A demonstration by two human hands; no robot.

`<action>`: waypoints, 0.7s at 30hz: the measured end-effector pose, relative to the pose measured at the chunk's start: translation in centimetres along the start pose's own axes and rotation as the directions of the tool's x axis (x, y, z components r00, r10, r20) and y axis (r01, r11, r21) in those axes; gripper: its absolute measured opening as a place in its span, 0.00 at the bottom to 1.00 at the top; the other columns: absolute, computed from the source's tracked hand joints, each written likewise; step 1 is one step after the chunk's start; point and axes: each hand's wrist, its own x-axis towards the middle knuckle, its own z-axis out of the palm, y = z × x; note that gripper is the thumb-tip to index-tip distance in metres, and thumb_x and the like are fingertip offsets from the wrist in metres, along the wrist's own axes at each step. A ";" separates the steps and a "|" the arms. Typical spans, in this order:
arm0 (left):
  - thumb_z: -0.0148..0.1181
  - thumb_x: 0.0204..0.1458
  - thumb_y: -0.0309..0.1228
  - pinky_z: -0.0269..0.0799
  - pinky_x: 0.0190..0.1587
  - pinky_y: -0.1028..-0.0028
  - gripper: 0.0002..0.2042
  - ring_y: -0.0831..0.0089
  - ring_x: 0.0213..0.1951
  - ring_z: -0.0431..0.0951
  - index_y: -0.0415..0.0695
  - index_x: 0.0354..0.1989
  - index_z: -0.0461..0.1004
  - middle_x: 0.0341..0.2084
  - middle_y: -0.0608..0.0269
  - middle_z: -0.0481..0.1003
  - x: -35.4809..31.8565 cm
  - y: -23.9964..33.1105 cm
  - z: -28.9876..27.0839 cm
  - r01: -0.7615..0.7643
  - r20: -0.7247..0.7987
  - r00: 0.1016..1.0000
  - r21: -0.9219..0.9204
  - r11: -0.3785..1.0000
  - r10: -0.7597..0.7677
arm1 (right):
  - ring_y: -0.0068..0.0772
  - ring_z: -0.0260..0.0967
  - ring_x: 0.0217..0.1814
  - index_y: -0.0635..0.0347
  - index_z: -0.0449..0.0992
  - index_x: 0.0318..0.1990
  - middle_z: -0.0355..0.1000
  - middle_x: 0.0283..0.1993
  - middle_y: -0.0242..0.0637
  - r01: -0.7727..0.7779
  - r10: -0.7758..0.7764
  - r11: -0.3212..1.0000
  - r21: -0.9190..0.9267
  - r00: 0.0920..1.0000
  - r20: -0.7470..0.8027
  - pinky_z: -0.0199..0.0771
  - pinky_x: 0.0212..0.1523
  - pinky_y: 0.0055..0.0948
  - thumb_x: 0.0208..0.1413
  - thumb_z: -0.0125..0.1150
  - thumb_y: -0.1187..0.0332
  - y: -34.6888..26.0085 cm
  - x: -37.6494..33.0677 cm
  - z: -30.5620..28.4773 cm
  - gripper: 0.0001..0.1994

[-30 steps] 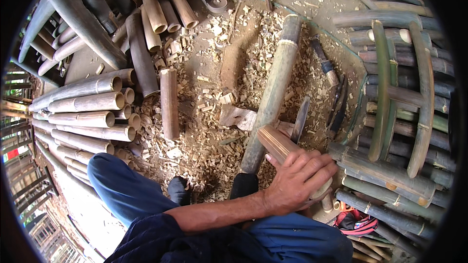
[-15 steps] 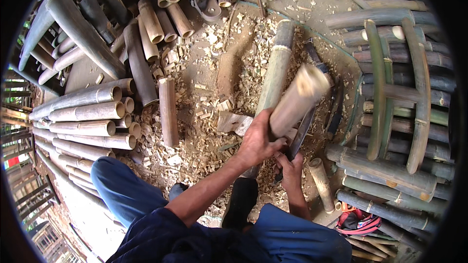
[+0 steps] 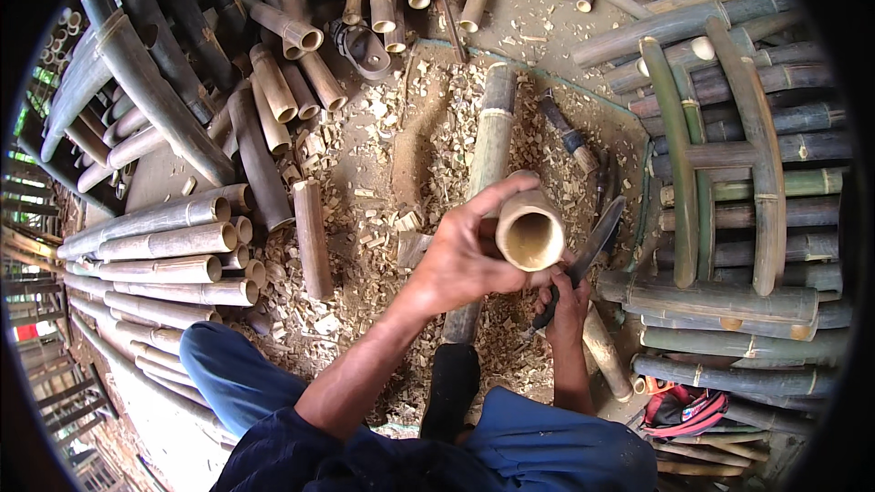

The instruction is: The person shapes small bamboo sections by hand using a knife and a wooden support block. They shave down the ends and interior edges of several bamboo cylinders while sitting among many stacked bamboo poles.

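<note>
Chip-strewn floor [image 3: 365, 246] ringed by bamboo poles [image 3: 164, 241], left hand [image 3: 465, 260] wrapped around short pale bamboo tube [image 3: 530, 235], hollow end facing up toward camera, right hand [image 3: 567, 302] clasping dark knife [image 3: 592, 241], blade beside tube.

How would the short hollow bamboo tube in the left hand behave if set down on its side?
The short hollow bamboo tube looks round and smooth, so it would probably roll. Its hollow core suggests lightness; the left hand lifts it alone. It seems stiff.
</note>
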 end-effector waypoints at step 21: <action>0.75 0.51 0.37 0.77 0.54 0.64 0.35 0.67 0.48 0.78 0.33 0.63 0.65 0.48 0.52 0.76 2.9 3.2 0.6 0.183 -0.213 0.947 -0.264 0.947 -0.242 | 0.23 0.70 0.22 0.71 0.71 0.56 0.77 0.39 0.46 -0.334 0.196 0.924 0.185 0.830 0.522 0.69 0.17 0.23 0.52 0.72 0.38 1.6 -5.8 1.8 0.41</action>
